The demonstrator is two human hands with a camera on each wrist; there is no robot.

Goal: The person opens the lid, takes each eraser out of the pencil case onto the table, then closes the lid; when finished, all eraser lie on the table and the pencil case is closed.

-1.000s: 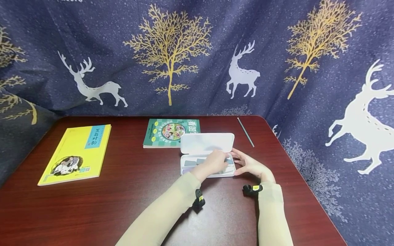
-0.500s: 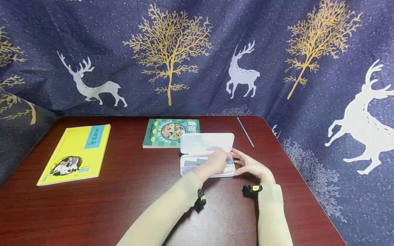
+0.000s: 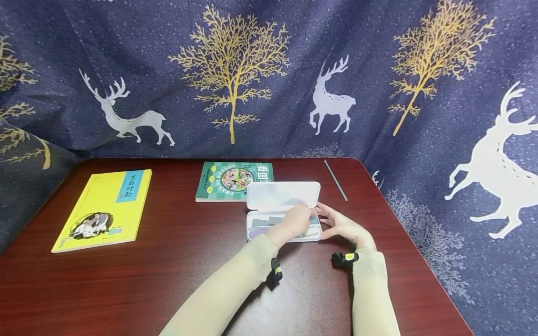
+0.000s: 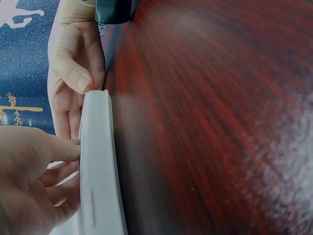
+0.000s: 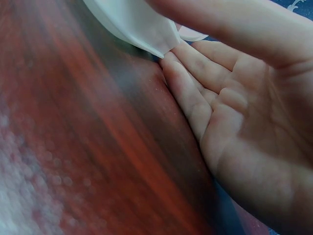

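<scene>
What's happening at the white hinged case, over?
Left grip inside white hinged case, hold hidden. Right grip on its right end. Lid open. Green book partly behind lid, nothing seen blocking.

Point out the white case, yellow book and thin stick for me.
White case (image 3: 282,195), head view: inside of the lid.
Yellow book (image 3: 107,203), head view: front cover.
Thin stick (image 3: 336,181), head view: middle of its length.

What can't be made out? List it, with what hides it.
Head view: what lies beneath the left hand in the white rectangular case; the hand covers it.
Head view: near right corner of the green rectangular book; the case's lid covers it.
Left wrist view: inside the case, mostly hidden by its outer wall.
Right wrist view: most of the case, cut by the top edge.
</scene>
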